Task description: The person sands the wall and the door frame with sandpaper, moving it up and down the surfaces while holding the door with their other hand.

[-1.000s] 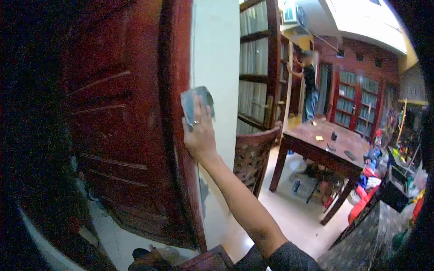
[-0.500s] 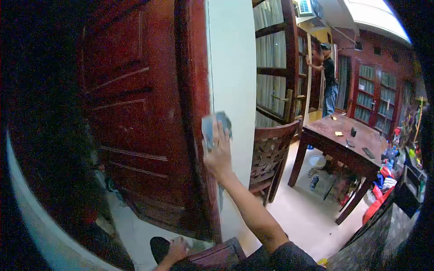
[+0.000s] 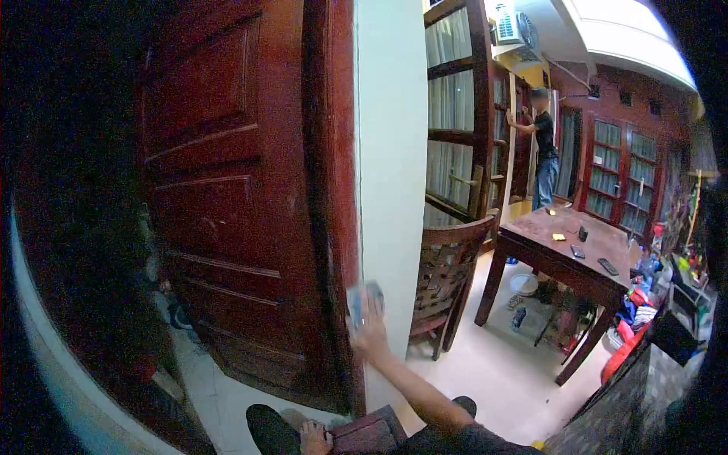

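right hand (image 3: 370,327) is low on the door frame (image 3: 337,189) now, pressing a small grey-blue sheet, prob sandpaper (image 3: 362,298), flat against the frame's right edge where the red wood meets the white wall (image 3: 390,152). fingers spread over the sheet, palm pushing it on rather than pinching it; the top of the sheet pokes out above the fingertips. a sec ago that hand was up around mid height on the same edge, half a sec ago lower, and now near the bottom third, so it's one long downward stroke along the frame. my read: this pass is nearly run out, not much frame left below before the floor.

left hand (image 3: 315,437) is down at the near bottom edge, resting on the top of a dark red wooden piece (image 3: 364,434), fingers curled over it, nothing carried that i can see.

panelled door (image 3: 220,189) stands to the left of the frame. to the right, a wooden chair (image 3: 447,265), then a wooden table (image 3: 565,246) w/ small items on it. far back another person (image 3: 543,148) works at the window frames.
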Demonstrator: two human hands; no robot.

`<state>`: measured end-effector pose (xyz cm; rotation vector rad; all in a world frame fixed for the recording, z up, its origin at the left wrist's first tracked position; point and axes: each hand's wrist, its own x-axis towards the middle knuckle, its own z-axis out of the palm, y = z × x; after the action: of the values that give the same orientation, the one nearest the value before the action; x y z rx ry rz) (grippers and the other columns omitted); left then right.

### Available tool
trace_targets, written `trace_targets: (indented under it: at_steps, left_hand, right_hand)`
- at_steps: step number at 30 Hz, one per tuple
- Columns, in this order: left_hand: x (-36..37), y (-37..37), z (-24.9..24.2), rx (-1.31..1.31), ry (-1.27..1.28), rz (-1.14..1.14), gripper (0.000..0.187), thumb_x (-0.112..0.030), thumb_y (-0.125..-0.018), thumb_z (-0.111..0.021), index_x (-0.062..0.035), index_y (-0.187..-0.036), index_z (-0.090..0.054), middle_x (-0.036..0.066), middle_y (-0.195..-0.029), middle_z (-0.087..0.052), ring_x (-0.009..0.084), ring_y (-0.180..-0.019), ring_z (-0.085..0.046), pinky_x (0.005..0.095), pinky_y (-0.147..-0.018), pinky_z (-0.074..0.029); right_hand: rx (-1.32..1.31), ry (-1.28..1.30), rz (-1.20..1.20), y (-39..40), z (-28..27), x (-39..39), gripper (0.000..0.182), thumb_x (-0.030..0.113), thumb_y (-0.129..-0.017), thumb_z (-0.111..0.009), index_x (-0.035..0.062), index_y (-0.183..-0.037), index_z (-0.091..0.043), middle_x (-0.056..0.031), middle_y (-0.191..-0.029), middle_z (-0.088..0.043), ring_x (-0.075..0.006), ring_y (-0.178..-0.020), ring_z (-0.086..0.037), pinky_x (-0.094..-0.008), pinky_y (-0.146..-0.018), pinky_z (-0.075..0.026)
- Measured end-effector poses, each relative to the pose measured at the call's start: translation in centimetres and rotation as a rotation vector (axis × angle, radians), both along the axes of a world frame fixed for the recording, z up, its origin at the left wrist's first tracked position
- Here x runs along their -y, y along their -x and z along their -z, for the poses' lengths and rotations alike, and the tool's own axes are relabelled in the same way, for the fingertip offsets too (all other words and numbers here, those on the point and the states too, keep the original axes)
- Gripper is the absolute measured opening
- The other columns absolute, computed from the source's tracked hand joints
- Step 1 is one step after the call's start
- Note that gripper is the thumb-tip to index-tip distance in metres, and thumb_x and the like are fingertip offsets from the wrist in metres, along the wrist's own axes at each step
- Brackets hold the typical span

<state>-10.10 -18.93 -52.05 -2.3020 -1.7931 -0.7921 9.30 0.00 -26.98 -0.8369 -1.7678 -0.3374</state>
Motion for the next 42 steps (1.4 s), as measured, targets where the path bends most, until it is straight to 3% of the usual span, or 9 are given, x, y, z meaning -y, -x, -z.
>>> trace_targets:
  at_steps: [12,17,21,22,26,34,37,40,42]
  left_hand:
    - [-1.2,1.6,2.2,0.01,-0.022,0.06,0.026,-0.018,-0.086,-0.048,0.0022,-0.099,-0.058,0.025,-0.108,-0.054,0.0451,-0.096,-0.051,0.0574,-0.082,-0.043]
    - [-1.1,1.6,2.3,0.135,0.054,-0.077,0.033,-0.024,-0.074,-0.06,-0.0008,-0.097,-0.059,0.027,-0.094,-0.052,0.0447,-0.094,-0.049,0.0568,-0.085,-0.038]
    - [-0.9,2.0,4.0,0.125,0.212,-0.153,0.037,-0.024,-0.078,-0.059,0.0005,-0.105,-0.058,0.029,-0.115,-0.052,0.0442,-0.114,-0.045,0.053,-0.098,-0.035]
    - [-1.1,1.7,4.6,0.064,0.12,-0.222,0.037,-0.024,-0.077,-0.06,0.0,-0.105,-0.058,0.027,-0.117,-0.051,0.0434,-0.116,-0.044,0.0523,-0.098,-0.035]
    - [-1.4,2.7,4.1,0.135,0.216,-0.224,0.035,-0.025,-0.076,-0.061,-0.001,-0.102,-0.058,0.022,-0.112,-0.053,0.0402,-0.109,-0.047,0.0504,-0.093,-0.039]
    - [-1.7,1.9,5.2,0.142,0.07,-0.119,0.027,-0.022,-0.078,-0.059,-0.0021,-0.096,-0.058,0.02,-0.1,-0.055,0.0375,-0.094,-0.053,0.0481,-0.081,-0.043]
    - [-1.8,1.8,2.3,0.396,0.199,-0.004,0.03,-0.032,-0.082,-0.063,-0.0037,-0.093,-0.06,0.023,-0.103,-0.055,0.0424,-0.091,-0.051,0.0562,-0.081,-0.043]
    - [-5.0,4.5,8.9,0.318,-0.058,-0.038,0.047,-0.029,-0.081,-0.06,0.0052,-0.113,-0.054,0.03,-0.118,-0.052,0.0449,-0.111,-0.049,0.0499,-0.097,-0.04]
    - [-4.6,0.6,-6.9,0.263,-0.127,0.061,0.018,-0.014,-0.079,-0.059,-0.0008,-0.091,-0.055,0.017,-0.091,-0.055,0.0358,-0.088,-0.054,0.0452,-0.079,-0.043]
  right_hand:
    - [-0.13,-0.387,0.048,1.0,-29.1,-2.9,0.065,0.021,-0.09,-0.052,-0.0091,-0.138,-0.02,-0.0266,-0.141,-0.032,-0.0402,-0.13,-0.031,-0.0458,-0.109,-0.025]
    - [-0.076,-0.279,0.09,0.8,-22.9,-0.5,0.064,0.022,-0.092,-0.049,-0.008,-0.139,-0.018,-0.0286,-0.14,-0.032,-0.0414,-0.13,-0.031,-0.0463,-0.11,-0.022]
    - [-0.268,0.081,-0.027,2.8,-4.6,1.3,0.061,0.018,-0.091,-0.05,-0.0097,-0.137,-0.022,-0.0298,-0.141,-0.029,-0.0446,-0.13,-0.029,-0.0481,-0.111,-0.019]
    - [0.081,-0.136,0.272,2.5,1.0,1.7,0.062,0.016,-0.089,-0.053,-0.0106,-0.136,-0.024,-0.0317,-0.139,-0.03,-0.0474,-0.128,-0.029,-0.0501,-0.11,-0.02]
    - [0.127,0.315,0.001,1.0,14.8,5.0,0.068,0.017,-0.084,-0.06,-0.0122,-0.134,-0.026,-0.0312,-0.132,-0.039,-0.0496,-0.121,-0.038,-0.0585,-0.102,-0.03]
    - [0.09,0.222,0.053,0.6,12.3,0.1,0.076,0.019,-0.082,-0.064,-0.0066,-0.14,-0.021,-0.0273,-0.138,-0.034,-0.0474,-0.126,-0.035,-0.053,-0.106,-0.028]
    - [-0.073,0.052,-0.046,-0.4,-0.2,0.0,0.071,0.023,-0.086,-0.054,-0.0066,-0.14,-0.02,-0.0281,-0.143,-0.026,-0.0464,-0.132,-0.024,-0.0509,-0.11,-0.022]
    - [-0.09,-0.061,-0.002,-0.3,-7.9,-0.6,0.07,0.025,-0.088,-0.054,-0.0087,-0.139,-0.021,-0.0284,-0.141,-0.028,-0.0475,-0.13,-0.026,-0.0501,-0.11,-0.022]
    - [-0.101,-0.066,-0.04,-0.4,-12.3,-0.6,0.074,0.016,-0.085,-0.058,-0.0045,-0.142,-0.016,-0.0265,-0.143,-0.029,-0.0433,-0.132,-0.027,-0.0487,-0.111,-0.019]
